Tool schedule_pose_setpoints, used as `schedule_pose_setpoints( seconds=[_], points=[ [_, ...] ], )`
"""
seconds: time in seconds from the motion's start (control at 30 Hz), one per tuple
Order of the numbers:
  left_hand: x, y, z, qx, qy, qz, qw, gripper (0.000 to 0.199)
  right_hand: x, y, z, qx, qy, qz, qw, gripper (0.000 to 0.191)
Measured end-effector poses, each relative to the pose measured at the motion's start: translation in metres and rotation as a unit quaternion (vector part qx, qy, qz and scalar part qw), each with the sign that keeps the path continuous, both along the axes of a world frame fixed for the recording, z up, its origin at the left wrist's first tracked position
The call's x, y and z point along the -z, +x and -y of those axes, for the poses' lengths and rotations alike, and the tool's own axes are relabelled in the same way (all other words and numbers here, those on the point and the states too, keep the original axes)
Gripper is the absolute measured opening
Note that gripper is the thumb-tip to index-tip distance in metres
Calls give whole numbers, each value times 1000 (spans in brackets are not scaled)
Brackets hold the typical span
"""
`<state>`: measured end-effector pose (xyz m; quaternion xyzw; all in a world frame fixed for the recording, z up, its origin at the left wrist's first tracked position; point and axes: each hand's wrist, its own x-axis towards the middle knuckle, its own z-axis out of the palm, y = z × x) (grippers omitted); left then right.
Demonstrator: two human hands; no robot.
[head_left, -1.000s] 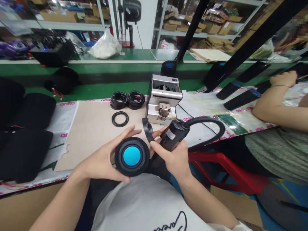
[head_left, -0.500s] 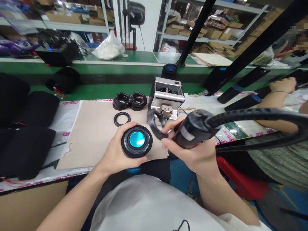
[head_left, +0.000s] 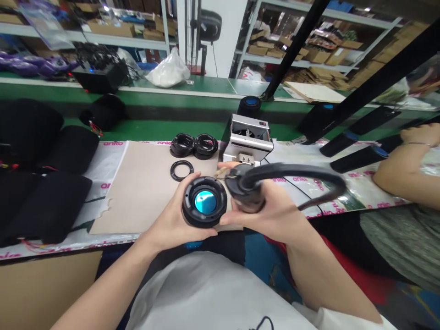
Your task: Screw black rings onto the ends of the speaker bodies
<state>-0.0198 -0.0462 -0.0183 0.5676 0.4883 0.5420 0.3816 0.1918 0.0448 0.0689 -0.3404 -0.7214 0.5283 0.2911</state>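
My left hand [head_left: 172, 222] is wrapped round a black cylindrical speaker [head_left: 188, 219], its end facing up with a shiny blue disc [head_left: 205, 202] in the middle. A black ring [head_left: 222, 201] lies on that end, around the disc. My right hand [head_left: 275, 208] grips a corded electric screwdriver [head_left: 245, 192], slightly blurred, just right of the speaker. Its tip is hidden. The right fingers reach close to the ring's edge; whether they touch it I cannot tell. A loose black ring [head_left: 182, 171] and two stacks of rings [head_left: 194, 145] lie beyond, on brown cardboard [head_left: 137, 183].
A silver screw feeder [head_left: 249, 137] stands behind the screwdriver. Black fabric-covered cylinders [head_left: 44, 201] are piled at the left. Blue-ended speakers [head_left: 359, 158] lie at the right, near a co-worker's arm [head_left: 398, 169]. The screwdriver's thick cable [head_left: 302, 169] loops out rightward.
The black ring that my right fingers held is now on the speaker's end. My right hand and the screwdriver have moved left, closer to the speaker. The view has shifted a little.
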Motion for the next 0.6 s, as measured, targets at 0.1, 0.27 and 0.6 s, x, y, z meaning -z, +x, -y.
schedule_pose_setpoints(
  seconds=[0.1, 0.27, 0.6],
  points=[
    [2, -1, 0, -17, -12, -6, 1000, 119, 0, -6, -5, -51, -7, 23, 998, 73],
    [-1, 2, 0, -8, -37, 12, 999, 126, 1, -6, 0, -29, -53, -3, 998, 67],
    [-7, 5, -1, -9, -54, 44, 998, 127, 16, -6, 15, 6, 13, 9, 1000, 71]
  ],
)
